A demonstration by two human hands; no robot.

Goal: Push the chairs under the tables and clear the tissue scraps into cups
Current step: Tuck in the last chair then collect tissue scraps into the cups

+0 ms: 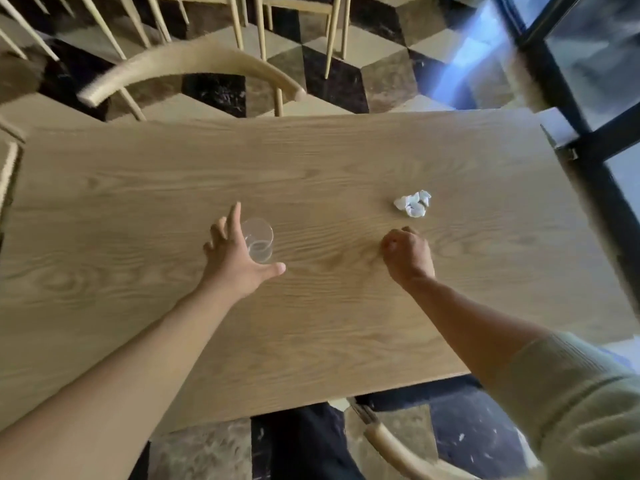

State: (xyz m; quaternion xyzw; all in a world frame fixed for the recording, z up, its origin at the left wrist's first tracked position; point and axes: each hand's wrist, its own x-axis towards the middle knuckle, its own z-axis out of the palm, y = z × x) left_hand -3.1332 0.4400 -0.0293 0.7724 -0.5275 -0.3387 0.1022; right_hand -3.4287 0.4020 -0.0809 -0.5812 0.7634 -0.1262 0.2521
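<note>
A clear cup (pixel 260 239) stands upright near the middle of the wooden table (pixel 311 323). My left hand (pixel 235 256) is spread around its left side, fingers straight and thumb out below it, close to the cup but not gripping it. A crumpled white tissue scrap (pixel 414 203) lies on the table to the right. My right hand (pixel 408 254) hovers just below the scrap with its fingers curled, holding nothing that I can see. A wooden chair (pixel 194 69) with a curved back sits at the table's far side.
Another chair's curved back (pixel 398 448) is at the near edge below my right arm. More chair legs (pixel 332 32) stand further back on the patterned tile floor. A dark window frame (pixel 588 133) runs along the right side of the table.
</note>
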